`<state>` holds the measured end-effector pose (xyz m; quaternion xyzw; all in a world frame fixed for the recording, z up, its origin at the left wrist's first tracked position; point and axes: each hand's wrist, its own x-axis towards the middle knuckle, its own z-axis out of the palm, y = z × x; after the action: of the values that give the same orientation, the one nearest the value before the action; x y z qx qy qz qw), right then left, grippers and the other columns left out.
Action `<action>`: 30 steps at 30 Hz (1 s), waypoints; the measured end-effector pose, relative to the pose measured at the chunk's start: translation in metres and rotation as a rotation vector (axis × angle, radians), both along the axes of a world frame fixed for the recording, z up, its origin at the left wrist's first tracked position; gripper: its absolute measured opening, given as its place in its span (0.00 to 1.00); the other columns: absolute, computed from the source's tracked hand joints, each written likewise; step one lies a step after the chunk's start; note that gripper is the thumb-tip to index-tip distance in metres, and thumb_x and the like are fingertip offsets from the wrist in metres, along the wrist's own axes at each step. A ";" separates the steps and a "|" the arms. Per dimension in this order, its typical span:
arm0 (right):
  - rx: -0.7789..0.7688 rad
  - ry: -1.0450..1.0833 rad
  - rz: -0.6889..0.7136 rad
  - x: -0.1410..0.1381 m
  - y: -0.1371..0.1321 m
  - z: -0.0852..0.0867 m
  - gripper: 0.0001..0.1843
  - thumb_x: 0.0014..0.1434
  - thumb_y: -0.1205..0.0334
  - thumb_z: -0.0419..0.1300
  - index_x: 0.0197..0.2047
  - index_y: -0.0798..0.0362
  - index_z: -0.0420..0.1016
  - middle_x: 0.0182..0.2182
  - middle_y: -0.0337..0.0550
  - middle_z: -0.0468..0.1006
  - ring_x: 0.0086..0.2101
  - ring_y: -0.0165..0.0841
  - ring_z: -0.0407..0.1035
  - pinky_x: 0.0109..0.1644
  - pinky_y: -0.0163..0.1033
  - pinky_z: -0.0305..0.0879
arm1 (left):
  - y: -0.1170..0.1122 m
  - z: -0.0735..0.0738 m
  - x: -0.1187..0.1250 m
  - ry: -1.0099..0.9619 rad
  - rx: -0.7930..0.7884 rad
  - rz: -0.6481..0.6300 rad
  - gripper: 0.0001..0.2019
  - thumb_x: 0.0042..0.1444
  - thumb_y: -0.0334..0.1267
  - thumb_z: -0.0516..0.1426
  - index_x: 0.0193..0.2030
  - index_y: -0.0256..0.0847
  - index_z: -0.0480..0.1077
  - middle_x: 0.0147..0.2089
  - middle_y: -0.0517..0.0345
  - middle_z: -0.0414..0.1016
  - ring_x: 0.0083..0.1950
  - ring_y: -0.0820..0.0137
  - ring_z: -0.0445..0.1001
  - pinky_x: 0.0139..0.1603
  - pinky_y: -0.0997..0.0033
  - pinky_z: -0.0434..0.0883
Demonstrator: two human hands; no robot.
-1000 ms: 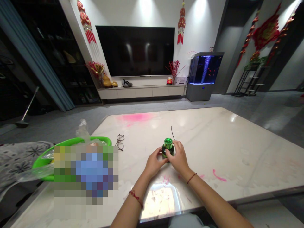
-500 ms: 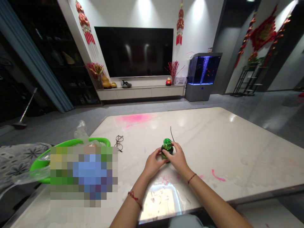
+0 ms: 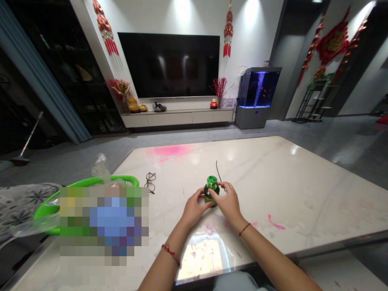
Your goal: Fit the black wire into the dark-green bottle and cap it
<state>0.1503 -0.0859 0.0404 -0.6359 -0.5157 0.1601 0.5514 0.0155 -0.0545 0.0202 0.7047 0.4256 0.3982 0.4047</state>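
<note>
A small green object with a shiny ribbed top (image 3: 211, 184) stands on the white marble table (image 3: 273, 173), a thin black wire (image 3: 218, 170) lying just behind it. My left hand (image 3: 194, 207) curls round its left side. My right hand (image 3: 228, 200) grips it from the right, fingers closed against the top part. Both wrists wear thin red string bracelets.
A pair of glasses (image 3: 149, 181) lies left of the hands. A green plastic basket (image 3: 75, 190) with clear bags sits at the left table edge. Pink marks stain the tabletop. Beyond the table are a TV, a low cabinet and a fish tank (image 3: 256, 95).
The hands stay on the green object; only the view has shifted slightly, so everything sits a little lower-left to higher in the picture.
</note>
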 end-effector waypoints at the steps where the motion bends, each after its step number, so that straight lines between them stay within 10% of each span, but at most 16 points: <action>1: -0.003 -0.018 -0.004 0.000 -0.001 0.001 0.14 0.48 0.54 0.61 0.37 0.52 0.69 0.37 0.45 0.72 0.41 0.38 0.66 0.47 0.43 0.62 | 0.000 0.000 0.000 0.002 -0.003 0.003 0.26 0.42 0.38 0.64 0.50 0.42 0.67 0.50 0.52 0.73 0.49 0.64 0.72 0.53 0.63 0.67; 30: 0.004 -0.083 -0.038 -0.010 0.002 0.003 0.17 0.49 0.55 0.60 0.41 0.53 0.70 0.38 0.48 0.71 0.41 0.40 0.66 0.46 0.44 0.64 | 0.001 0.001 0.001 0.020 -0.006 0.014 0.25 0.42 0.37 0.63 0.49 0.40 0.66 0.51 0.51 0.73 0.49 0.64 0.72 0.53 0.63 0.66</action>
<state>0.1400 -0.0844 0.0431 -0.6507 -0.5264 0.1221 0.5335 0.0170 -0.0537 0.0211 0.7043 0.4358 0.3926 0.3998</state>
